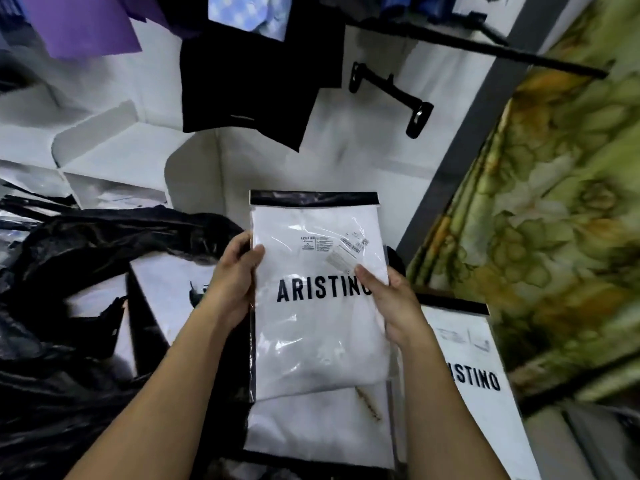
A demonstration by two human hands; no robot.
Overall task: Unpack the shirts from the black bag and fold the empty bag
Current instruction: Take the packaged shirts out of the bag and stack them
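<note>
I hold up a white shirt in a clear packet [317,327] printed ARISTINO, with a black strip along its top. My left hand [235,275] grips its left edge, thumb on the front. My right hand [391,303] grips its right edge the same way. The black bag [69,265] lies crumpled and open at the left, with another packed white shirt [169,289] showing inside its mouth. Under the held packet lies a second packed shirt [311,431]. A third ARISTINO packet [474,362] lies to the right.
A green and yellow flowered cloth [554,220] fills the right side. Dark and purple garments [242,71] hang above, beside a black clip hanger [391,95]. White boxes [100,157] stand at the back left against the white floor.
</note>
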